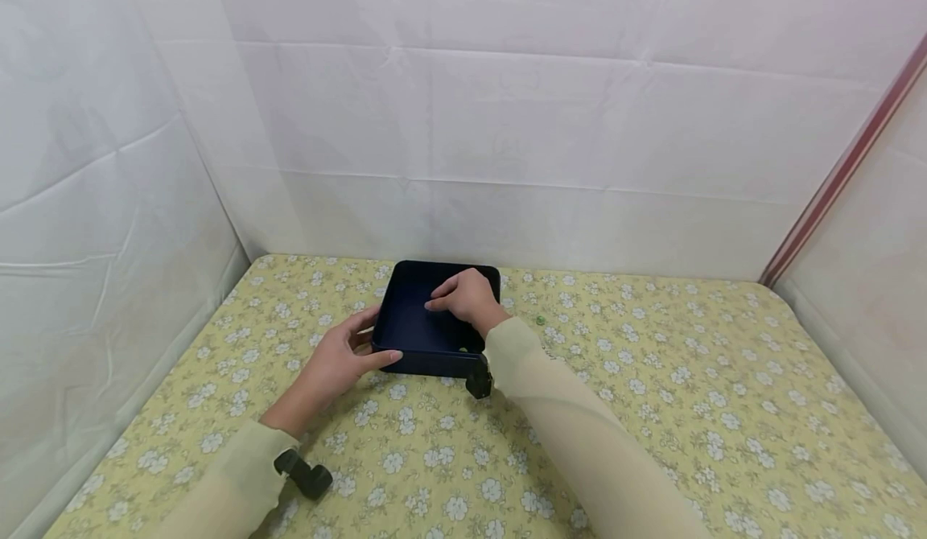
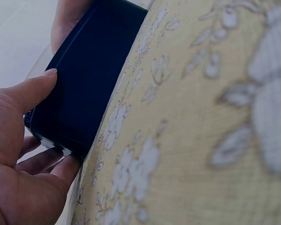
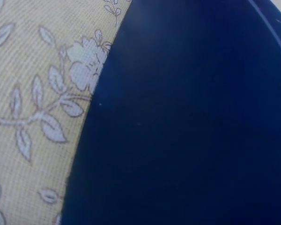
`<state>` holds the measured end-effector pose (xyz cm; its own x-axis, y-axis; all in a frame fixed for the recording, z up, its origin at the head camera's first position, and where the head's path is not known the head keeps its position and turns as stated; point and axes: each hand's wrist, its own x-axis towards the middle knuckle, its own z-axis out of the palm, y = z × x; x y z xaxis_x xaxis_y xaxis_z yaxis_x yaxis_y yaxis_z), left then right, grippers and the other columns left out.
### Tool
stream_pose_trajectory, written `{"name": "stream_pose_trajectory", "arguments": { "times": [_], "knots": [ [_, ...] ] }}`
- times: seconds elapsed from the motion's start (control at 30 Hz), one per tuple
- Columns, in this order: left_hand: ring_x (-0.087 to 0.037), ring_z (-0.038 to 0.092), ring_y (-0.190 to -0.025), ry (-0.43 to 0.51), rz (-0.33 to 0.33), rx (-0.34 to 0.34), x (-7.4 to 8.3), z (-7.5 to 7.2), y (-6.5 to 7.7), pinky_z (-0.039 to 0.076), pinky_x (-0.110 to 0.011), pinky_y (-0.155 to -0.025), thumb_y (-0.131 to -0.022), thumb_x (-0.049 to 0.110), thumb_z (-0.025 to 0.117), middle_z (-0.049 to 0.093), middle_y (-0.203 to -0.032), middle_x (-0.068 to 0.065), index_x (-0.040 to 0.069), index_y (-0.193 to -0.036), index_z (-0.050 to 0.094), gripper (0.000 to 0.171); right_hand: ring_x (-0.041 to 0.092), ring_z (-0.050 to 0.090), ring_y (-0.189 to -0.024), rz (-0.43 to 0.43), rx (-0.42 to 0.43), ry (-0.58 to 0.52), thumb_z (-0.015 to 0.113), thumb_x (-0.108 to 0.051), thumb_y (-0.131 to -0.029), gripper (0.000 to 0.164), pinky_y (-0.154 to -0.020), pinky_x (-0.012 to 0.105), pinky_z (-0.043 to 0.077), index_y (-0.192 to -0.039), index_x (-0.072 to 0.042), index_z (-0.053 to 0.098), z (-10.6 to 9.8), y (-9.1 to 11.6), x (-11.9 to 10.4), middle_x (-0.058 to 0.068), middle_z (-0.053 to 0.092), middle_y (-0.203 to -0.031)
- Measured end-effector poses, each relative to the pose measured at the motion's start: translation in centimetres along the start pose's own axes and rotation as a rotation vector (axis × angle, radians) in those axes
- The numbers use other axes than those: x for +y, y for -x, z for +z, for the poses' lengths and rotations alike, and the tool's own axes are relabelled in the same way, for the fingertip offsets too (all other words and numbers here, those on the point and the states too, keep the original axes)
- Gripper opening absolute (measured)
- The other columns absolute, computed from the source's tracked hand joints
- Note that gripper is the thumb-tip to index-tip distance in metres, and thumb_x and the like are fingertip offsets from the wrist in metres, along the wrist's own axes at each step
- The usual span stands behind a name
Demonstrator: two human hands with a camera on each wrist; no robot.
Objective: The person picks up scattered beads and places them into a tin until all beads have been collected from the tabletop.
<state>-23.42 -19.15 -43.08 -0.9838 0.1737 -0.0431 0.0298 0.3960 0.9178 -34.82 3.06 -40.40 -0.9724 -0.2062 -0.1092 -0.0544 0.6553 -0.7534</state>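
A dark navy square tray [image 1: 413, 326] with raised walls sits on the flowered cloth. My left hand [image 1: 344, 352] grips its near left corner, the thumb lying on the front wall and the fingers against the left side. In the left wrist view, that thumb and the fingers [image 2: 68, 168] span the tray's corner. My right hand [image 1: 467, 294] reaches over the right wall into the tray, thumb and forefinger bent toward each other; I cannot tell whether anything is between them. Near the front right inside corner lies a small green piece [image 1: 463, 350]. The tray's dark wall [image 3: 187, 122] fills most of the right wrist view.
A small green ring-like piece [image 1: 540, 321] lies on the yellow flowered tablecloth [image 1: 688, 410] to the tray's right. White sheeting [image 1: 507, 121] hangs behind the table and along both sides. A reddish pole [image 1: 840, 169] slants up at the right.
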Motion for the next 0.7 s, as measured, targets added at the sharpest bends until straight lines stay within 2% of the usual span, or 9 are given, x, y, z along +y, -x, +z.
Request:
{"name": "stream_pose_trajectory", "arguments": {
  "times": [0.17, 0.37, 0.7],
  "knots": [
    [-0.038, 0.042, -0.148, 0.003, -0.001, -0.003, -0.1, 0.0, 0.0, 0.052, -0.049, -0.109, -0.093, 0.035, 0.078, 0.031, -0.168, -0.010, 0.024, -0.164, 0.026, 0.089, 0.027, 0.067, -0.117, -0.026, 0.013, 0.001, 0.086, -0.027, -0.086, 0.016, -0.098, 0.042, 0.058, -0.100, -0.019, 0.085, -0.4, 0.2, -0.1, 0.004, 0.075, -0.121],
    [-0.037, 0.042, -0.148, -0.006, -0.001, -0.001, 0.0, 0.0, 0.1, 0.052, -0.049, -0.109, -0.092, 0.038, 0.078, 0.031, -0.168, -0.010, 0.026, -0.164, 0.026, 0.090, 0.028, 0.065, -0.119, -0.062, 0.012, -0.082, 0.083, -0.026, -0.089, 0.018, -0.100, 0.044, 0.057, -0.105, -0.018, 0.084, -1.4, 1.0, -0.5, 0.005, 0.072, -0.124],
    [-0.039, 0.042, -0.148, -0.007, -0.015, 0.001, 0.2, 0.0, 0.0, 0.052, -0.049, -0.109, -0.095, 0.030, 0.077, 0.031, -0.168, -0.011, 0.023, -0.164, 0.026, 0.086, 0.026, 0.065, -0.119, -0.105, 0.016, -0.127, 0.082, -0.031, -0.090, 0.024, -0.100, 0.044, 0.057, -0.111, -0.019, 0.082, -3.3, 2.2, 0.0, 0.003, 0.067, -0.132]
  ]
}}
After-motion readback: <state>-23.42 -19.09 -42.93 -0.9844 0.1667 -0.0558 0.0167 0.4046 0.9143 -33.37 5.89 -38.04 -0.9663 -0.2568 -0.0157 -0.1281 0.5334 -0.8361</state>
